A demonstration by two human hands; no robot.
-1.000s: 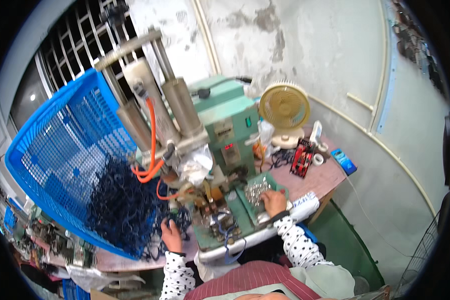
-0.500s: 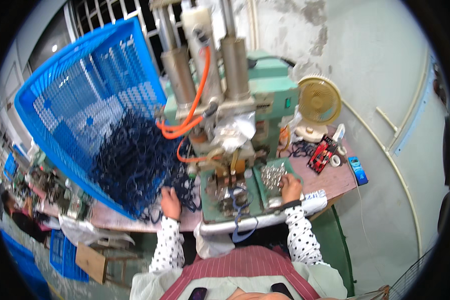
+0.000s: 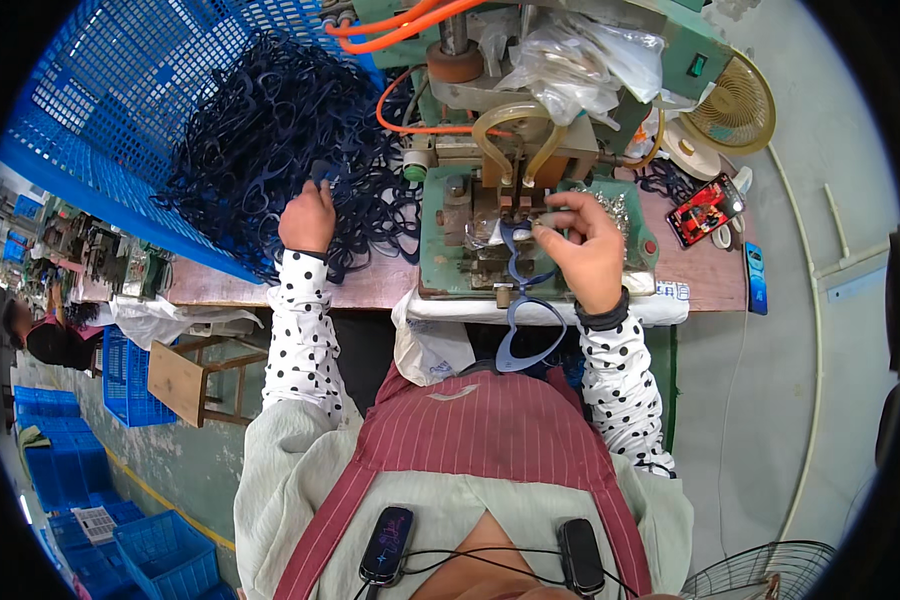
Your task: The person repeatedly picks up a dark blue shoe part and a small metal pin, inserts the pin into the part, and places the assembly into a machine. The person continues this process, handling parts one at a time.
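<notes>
My left hand [image 3: 308, 218] is at the near edge of a tangled heap of navy rubbery loops [image 3: 260, 130], its fingers pinched on one dark blue piece [image 3: 325, 172]. My right hand [image 3: 587, 250] is beside the jig [image 3: 515, 212] of a green press machine [image 3: 440, 265]. Its thumb and forefinger close around something small, which I cannot make out. A blue looped strap [image 3: 530, 345] hangs from the jig over the table's front edge. Behind my right hand, small shiny metal parts [image 3: 615, 208] lie in a green tray, partly hidden by the hand.
A large blue crate [image 3: 100, 180] leans at the left with the heap spilling out. Orange hoses [image 3: 400, 25] and a plastic bag [image 3: 580, 65] hang on the press. A fan [image 3: 735, 105], a red-black box [image 3: 705, 210] and a blue packet [image 3: 757, 278] are at the right.
The view has tipped downward. My right hand has moved left from the metal parts to the jig. My left hand has reached farther onto the navy heap and pinches a piece.
</notes>
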